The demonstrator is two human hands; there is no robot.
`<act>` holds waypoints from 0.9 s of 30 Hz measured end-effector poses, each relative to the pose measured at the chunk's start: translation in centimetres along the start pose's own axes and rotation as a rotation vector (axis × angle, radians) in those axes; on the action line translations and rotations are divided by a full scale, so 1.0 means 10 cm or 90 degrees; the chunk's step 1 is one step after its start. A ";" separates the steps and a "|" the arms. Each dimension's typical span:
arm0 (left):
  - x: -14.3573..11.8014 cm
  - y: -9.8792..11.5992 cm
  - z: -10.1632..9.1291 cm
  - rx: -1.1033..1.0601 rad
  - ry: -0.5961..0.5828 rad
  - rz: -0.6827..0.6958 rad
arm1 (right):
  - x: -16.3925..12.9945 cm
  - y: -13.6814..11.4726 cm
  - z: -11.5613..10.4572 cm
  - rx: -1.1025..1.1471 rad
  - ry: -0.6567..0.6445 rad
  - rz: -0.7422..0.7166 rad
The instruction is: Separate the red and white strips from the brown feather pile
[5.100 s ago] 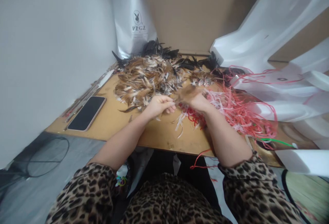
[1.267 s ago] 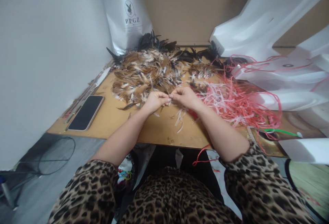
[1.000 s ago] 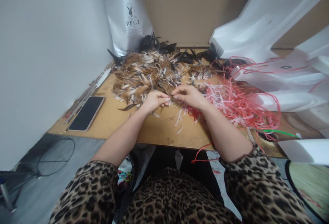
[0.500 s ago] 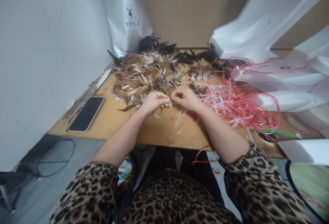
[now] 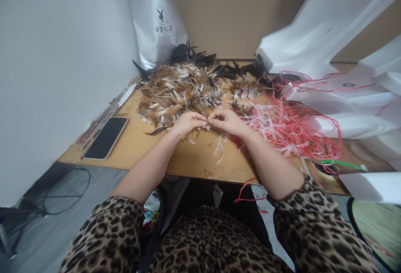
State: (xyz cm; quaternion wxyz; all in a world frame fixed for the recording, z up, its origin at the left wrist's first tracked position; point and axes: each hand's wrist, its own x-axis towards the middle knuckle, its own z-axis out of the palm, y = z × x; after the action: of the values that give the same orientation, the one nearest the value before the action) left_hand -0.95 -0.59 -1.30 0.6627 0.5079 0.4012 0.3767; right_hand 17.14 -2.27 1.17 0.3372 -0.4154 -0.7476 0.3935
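My left hand [image 5: 189, 124] and my right hand [image 5: 226, 120] meet fingertip to fingertip over the near side of a yellowish table [image 5: 194, 158]. Both are pinched closed. A small pale bit shows at the left fingertips, probably the end of a feather, too small to name surely; what the right fingers pinch is hidden. Just beyond the hands spreads a pile of brown and white feathers [image 5: 175, 89], with black feathers [image 5: 196, 58] along its far side. A tangle of red and pale pink ribbon strips [image 5: 278, 127] lies right of my right hand.
A phone [image 5: 106, 138] rests on the table at left. Behind the feathers stands a silvery bag [image 5: 156, 26]; white plastic sheeting [image 5: 300, 43] hangs at right. A green strip [image 5: 343, 164] lies near the right edge. A red strand [image 5: 242, 193] dangles off the front edge.
My hands stay together in almost the same spot, the right fingertips shifting slightly against the left. The view has moved a little; the feathers and ribbon strips lie as before.
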 end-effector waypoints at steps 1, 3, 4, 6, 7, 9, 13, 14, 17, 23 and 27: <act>0.00 0.00 0.00 0.010 -0.002 0.010 | 0.00 0.00 0.01 0.013 0.012 0.010; -0.01 -0.01 0.00 0.030 -0.006 0.031 | 0.01 0.02 0.03 0.028 0.026 0.009; -0.02 -0.01 0.01 0.037 -0.006 0.040 | 0.02 0.04 0.05 0.030 0.026 0.003; -0.03 0.00 0.03 0.049 -0.003 0.055 | 0.02 0.07 0.06 0.018 0.027 -0.009; -0.04 0.00 0.04 0.055 0.000 0.062 | 0.03 0.08 0.07 0.001 0.033 -0.012; -0.05 0.01 0.05 0.069 0.004 0.076 | 0.03 0.10 0.07 -0.052 0.050 -0.019; -0.04 0.03 0.08 0.121 0.012 0.102 | 0.03 0.10 0.07 -0.152 0.062 -0.056; -0.04 0.02 0.09 0.135 0.013 0.108 | 0.03 0.10 0.08 -0.169 0.059 -0.062; -0.02 0.01 0.09 0.173 0.018 0.124 | 0.03 0.12 0.08 -0.202 0.044 -0.055; 0.00 -0.04 0.08 0.264 0.050 0.189 | 0.05 0.18 0.10 -0.152 0.037 0.009; -0.01 -0.06 0.07 0.334 0.058 0.239 | 0.06 0.20 0.10 -0.109 0.024 0.046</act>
State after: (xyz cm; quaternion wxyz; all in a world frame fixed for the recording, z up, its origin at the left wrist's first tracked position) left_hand -0.30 -1.06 -1.80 0.4093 0.7093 0.4131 0.3983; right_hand 16.78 -1.36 -0.90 0.3002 -0.4769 -0.7565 0.3320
